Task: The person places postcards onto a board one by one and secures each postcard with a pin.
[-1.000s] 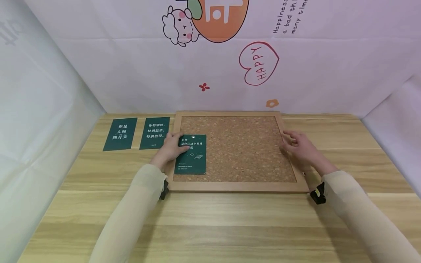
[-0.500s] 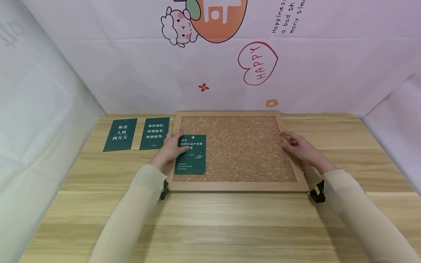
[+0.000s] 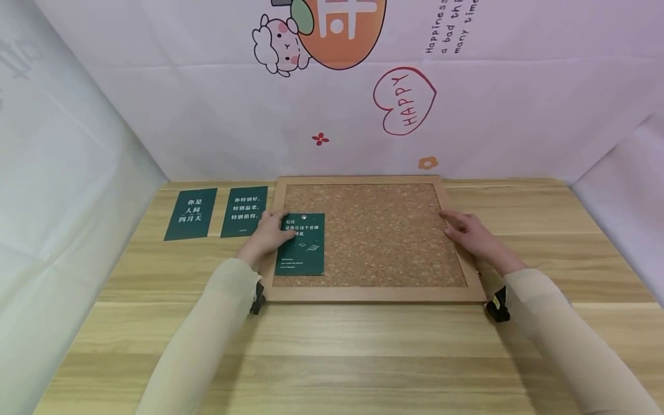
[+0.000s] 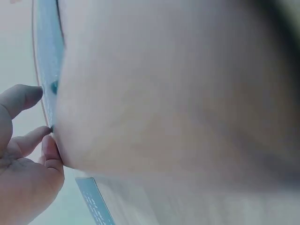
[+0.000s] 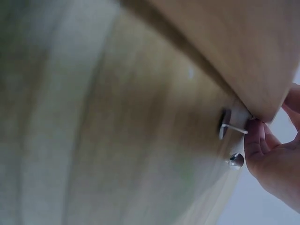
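Observation:
A cork board point(image 3: 384, 242) with a light wood frame lies on the table. On its left part is a dark green card point(image 3: 306, 253) with white writing and a silver pushpin point(image 3: 304, 217) at its top. My left hand point(image 3: 267, 233) grips the board's left side, its thumb over the card. At the right side, my right hand point(image 3: 474, 233) holds the frame point(image 5: 243, 56) by its edge. The left wrist view shows the left fingers point(image 4: 51, 152) against the frame's outer edge. Parts of both hands are hidden in the head view.
Two more green cards, one at far left point(image 3: 191, 213) and one nearer the board point(image 3: 244, 210), lie on the wood table point(image 3: 363, 357). In the right wrist view, silver pushpins point(image 5: 236, 161) lie beside the board. White printed cloth point(image 3: 218, 121) stands behind.
The right hand's fingers have shifted slightly left, closer onto the board's right edge. The left hand and the cards keep their places.

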`<act>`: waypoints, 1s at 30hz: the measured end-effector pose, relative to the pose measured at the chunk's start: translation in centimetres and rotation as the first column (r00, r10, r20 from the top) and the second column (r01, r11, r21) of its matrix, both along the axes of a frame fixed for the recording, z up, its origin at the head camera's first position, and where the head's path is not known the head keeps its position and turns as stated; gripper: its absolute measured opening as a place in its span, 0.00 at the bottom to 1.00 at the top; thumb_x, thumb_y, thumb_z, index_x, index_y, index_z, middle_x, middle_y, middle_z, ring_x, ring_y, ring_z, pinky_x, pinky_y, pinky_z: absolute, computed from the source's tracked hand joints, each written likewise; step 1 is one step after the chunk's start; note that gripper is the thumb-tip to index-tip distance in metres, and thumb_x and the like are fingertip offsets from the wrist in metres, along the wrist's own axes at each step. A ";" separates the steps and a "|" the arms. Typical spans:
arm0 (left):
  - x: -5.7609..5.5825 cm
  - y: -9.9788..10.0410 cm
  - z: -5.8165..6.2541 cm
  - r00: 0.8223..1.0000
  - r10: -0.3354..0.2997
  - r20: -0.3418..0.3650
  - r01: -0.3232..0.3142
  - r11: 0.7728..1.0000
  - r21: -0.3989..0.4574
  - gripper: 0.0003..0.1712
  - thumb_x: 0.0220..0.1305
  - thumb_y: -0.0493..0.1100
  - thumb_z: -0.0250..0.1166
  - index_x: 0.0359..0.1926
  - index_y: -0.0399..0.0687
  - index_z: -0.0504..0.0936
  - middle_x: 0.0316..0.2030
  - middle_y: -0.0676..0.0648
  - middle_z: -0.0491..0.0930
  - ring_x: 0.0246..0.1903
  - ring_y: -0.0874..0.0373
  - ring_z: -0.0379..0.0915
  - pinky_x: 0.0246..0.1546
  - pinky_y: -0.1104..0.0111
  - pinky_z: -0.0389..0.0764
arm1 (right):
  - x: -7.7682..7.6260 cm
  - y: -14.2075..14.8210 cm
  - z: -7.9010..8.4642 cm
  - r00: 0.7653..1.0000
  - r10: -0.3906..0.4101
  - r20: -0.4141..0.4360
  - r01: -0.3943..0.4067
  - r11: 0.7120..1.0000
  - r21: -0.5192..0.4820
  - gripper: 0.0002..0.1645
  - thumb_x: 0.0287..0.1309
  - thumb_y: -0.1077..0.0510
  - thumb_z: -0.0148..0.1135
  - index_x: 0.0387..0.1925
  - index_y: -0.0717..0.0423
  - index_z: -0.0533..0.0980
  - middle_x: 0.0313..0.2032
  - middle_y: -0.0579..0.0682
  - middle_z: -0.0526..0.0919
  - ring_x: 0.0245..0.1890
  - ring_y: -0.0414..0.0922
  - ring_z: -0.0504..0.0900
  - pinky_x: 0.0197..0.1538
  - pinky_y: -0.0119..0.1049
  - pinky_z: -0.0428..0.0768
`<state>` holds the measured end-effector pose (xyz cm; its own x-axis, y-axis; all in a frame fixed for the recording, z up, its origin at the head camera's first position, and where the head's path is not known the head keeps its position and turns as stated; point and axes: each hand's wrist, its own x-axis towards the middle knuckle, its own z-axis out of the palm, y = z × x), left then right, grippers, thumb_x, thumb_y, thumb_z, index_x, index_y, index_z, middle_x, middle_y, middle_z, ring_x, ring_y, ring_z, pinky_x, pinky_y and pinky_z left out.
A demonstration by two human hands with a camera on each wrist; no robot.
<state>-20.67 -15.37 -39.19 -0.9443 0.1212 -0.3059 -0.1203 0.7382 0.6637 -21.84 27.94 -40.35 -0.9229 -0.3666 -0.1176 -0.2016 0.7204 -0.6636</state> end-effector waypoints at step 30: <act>0.5 -5.8 0.5 0.913 0.402 -0.068 -0.406 0.912 -0.058 0.40 0.69 0.46 0.54 0.72 0.31 0.48 0.70 0.25 0.49 0.69 0.32 0.48 0.66 0.47 0.61 | 0.2 -0.4 0.6 0.991 -0.084 0.102 0.079 0.995 0.057 0.32 0.71 0.59 0.46 0.70 0.68 0.53 0.64 0.83 0.45 0.64 0.76 0.50 0.61 0.68 0.57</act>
